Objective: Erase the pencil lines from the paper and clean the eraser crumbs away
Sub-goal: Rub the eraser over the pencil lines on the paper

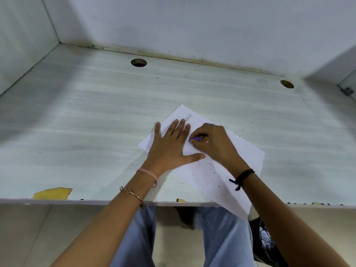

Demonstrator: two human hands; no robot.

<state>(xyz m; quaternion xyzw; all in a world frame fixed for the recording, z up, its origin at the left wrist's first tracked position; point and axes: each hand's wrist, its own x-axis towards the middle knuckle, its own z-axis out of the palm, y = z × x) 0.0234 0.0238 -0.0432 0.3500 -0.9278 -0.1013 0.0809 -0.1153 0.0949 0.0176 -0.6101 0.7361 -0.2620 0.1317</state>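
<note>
At frame centre, the left hand (171, 146) presses flat, fingers spread, on the paper (227, 170); the right hand (213, 145) pinches a purple eraser (194, 139). Crumbs (210, 168) dot the sheet, which overhangs the surface (86, 122) edge; hard rubbing could crease it.

You are getting bare worktop (77, 122) left of and beyond the paper (217, 182); the back wall (192, 26) and side walls (23, 35) are boxing it in.

One head-worn wide-angle view
The desk (86, 122) is viewed downward from above its near edge; the paper (221, 176) is framed close, near centre.
</note>
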